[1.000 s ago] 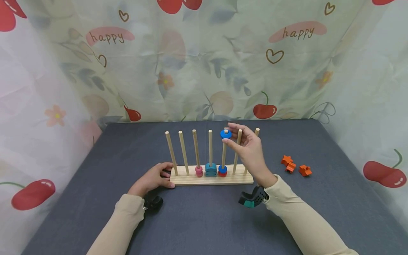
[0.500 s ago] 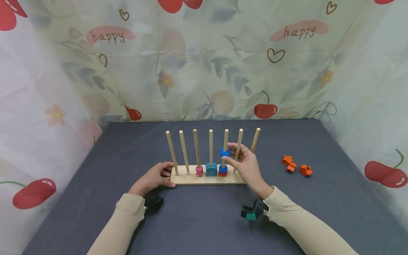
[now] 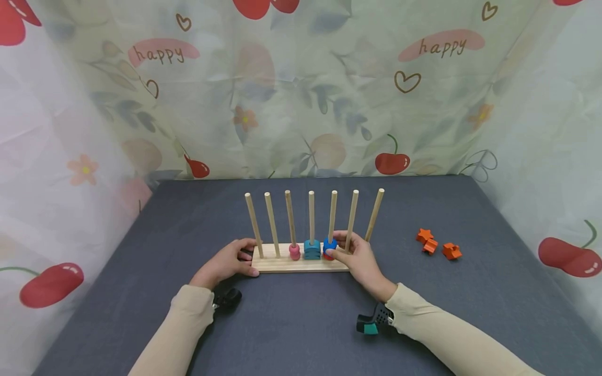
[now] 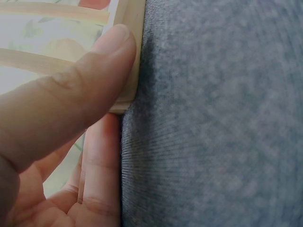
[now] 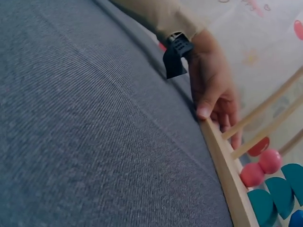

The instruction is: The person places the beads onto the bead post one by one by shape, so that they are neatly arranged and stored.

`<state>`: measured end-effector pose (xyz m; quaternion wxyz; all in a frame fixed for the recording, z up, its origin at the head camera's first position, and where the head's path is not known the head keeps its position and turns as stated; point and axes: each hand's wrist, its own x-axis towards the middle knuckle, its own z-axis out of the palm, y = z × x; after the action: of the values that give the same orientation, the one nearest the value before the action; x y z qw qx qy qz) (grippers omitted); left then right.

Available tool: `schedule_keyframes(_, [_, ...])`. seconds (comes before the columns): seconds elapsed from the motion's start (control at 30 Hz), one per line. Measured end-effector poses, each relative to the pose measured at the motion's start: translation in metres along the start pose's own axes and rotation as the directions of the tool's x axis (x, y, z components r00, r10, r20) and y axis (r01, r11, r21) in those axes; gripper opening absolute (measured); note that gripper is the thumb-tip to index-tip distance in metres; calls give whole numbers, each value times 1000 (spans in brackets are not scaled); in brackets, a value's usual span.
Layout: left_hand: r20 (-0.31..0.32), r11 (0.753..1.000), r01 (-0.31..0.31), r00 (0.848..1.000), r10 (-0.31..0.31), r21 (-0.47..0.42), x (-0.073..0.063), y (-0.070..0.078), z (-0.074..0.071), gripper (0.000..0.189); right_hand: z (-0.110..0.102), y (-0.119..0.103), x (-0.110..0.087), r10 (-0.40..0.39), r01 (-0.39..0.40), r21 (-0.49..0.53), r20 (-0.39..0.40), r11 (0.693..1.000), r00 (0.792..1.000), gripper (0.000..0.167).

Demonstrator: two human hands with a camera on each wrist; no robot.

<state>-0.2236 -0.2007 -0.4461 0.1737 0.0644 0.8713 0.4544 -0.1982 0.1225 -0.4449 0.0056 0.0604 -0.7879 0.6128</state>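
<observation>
A wooden peg board [image 3: 301,266] with a row of upright pegs stands on the dark cloth. My left hand [image 3: 227,265] grips its left end; in the left wrist view the thumb [image 4: 111,56] presses the base's front edge. My right hand [image 3: 359,259] pinches a blue ring [image 3: 330,243] low on the fifth peg from the left. Below that ring sit another blue piece and a red piece, partly hidden by the thumb. The third peg carries pink pieces [image 3: 294,251] and the fourth teal pieces [image 3: 312,249]. The right wrist view shows the pink beads [image 5: 261,168] up close.
Several orange star-shaped pieces [image 3: 428,244] lie on the cloth right of the board. A patterned curtain [image 3: 301,104] rises behind the table [image 3: 301,324]. The bare pegs beside my right hand stand tall, the sixth [image 3: 351,216] running close to its fingers.
My right hand has lowered the blue ring from the top of the fifth peg down to the pieces at its foot. The left hand has stayed on the board's end.
</observation>
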Motion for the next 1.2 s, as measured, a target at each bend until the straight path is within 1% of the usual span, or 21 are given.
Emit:
schedule_keyframes(0.2, [2, 1000, -4, 1000, 4, -8, -1, 0, -1, 76, 0, 2, 0, -3, 4, -11, 24, 1000, 1000, 42])
schedule_keyframes(0.47, [2, 1000, -9, 1000, 9, -5, -1, 0, 0, 75, -1, 1, 1, 0, 1, -16, 27, 1000, 1000, 40])
schedule_keyframes(0.8, [0, 1000, -13, 1000, 13, 0, 0, 0, 1, 76, -2, 1, 1, 4, -4, 5, 31, 1000, 1000, 39])
schedule_keyframes(1.03, [-2, 1000, -13, 1000, 13, 0, 0, 1, 1, 76, -2, 2, 0, -2, 2, 1, 40, 1000, 999, 41])
schedule_keyframes(1.2, [-3, 1000, -13, 1000, 13, 8, 0, 1, 1, 75, -4, 3, 0, -15, 16, -12, 66, 1000, 998, 49])
